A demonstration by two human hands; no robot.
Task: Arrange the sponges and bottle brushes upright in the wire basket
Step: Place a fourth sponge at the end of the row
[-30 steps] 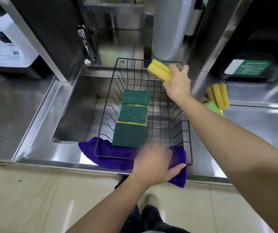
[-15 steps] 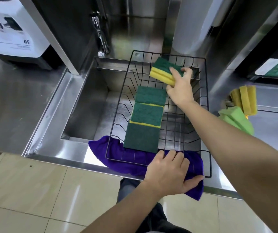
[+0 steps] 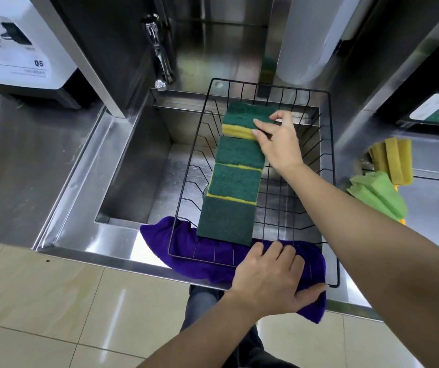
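A black wire basket [image 3: 330,166] sits over the steel sink, its near end on a purple cloth [image 3: 207,256]. Three green-and-yellow sponges [image 3: 234,187] lean in a row inside it, green sides up. At the far end of that row my right hand [image 3: 279,142] holds a fourth green-and-yellow sponge [image 3: 242,118], low inside the basket. My left hand [image 3: 271,277] presses on the basket's near rim and the cloth, thumb spread to the right.
More yellow sponges [image 3: 393,158] and light green ones [image 3: 377,195] lie on the steel counter to the right. A tap [image 3: 160,59] hangs over the sink's [image 3: 133,166] far left corner. A white machine [image 3: 19,49] stands at the back left.
My right hand has lowered the sponge from above the basket's far rim down into the basket, turning its green side up, behind the three others. My left hand stays on the near rim.
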